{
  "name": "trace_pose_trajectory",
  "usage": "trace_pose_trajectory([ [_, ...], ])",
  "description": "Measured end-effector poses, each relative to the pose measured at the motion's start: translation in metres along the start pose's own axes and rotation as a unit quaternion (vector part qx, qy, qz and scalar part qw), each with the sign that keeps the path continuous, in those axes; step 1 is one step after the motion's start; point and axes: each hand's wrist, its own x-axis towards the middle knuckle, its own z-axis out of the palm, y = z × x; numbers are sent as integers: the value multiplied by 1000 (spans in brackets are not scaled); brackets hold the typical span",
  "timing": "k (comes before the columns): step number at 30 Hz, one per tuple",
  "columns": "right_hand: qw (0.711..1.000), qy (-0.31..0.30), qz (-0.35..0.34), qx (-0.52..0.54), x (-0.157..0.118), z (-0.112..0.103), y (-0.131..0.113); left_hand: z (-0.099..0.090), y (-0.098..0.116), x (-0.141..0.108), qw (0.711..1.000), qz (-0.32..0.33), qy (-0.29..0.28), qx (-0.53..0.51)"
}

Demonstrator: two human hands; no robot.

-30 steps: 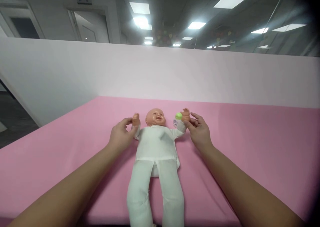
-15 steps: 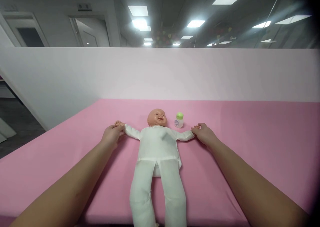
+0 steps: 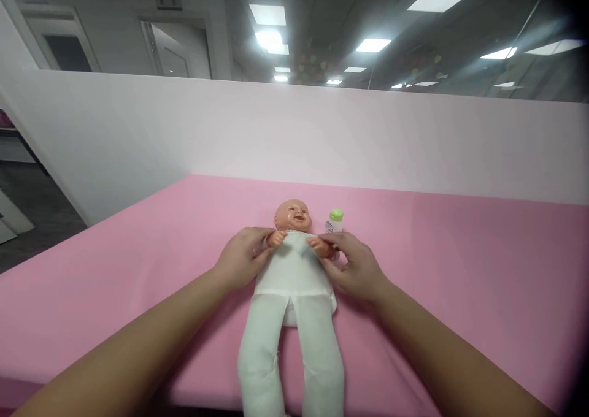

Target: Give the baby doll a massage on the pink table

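Head view took in a doll (image 3: 294,277) lying face up on a pink worktop (image 3: 464,282), its head (image 3: 293,214) at 12 o'clock and its white-covered legs (image 3: 265,355) running down to 6 o'clock and out of view. The left hand (image 3: 242,254) sat at 10 o'clock of the doll's chest, its fingers (image 3: 261,233) nearly closed around the doll's wrist on that side. The right hand (image 3: 356,267) was at 3 o'clock, forefinger above and thumb below, parted only by the thickness of the doll's other wrist, which it had hold of.

Both of the doll's own hands met the eye over the upper chest, just under the chin and a little apart from each other. A small bottle (image 3: 335,219) with a green cap stood upright at 1 o'clock, close beyond the right hand; whether they touched could not be told. A pale wall (image 3: 294,135) rose at the worktop's 12 o'clock edge.

As for progress, the inward fold of both arms looked complete, or close to it, while neither wrist was released yet. The legs lay straight, with no hand on them, and the bottle was unheld. Whether more arm handling remained could not be judged.
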Motion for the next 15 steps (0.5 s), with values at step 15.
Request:
trace_pose_trajectory([
  [15, 994, -99, 36, 33, -1, -1, 2, 1, -6, 0, 996, 59, -47, 45],
])
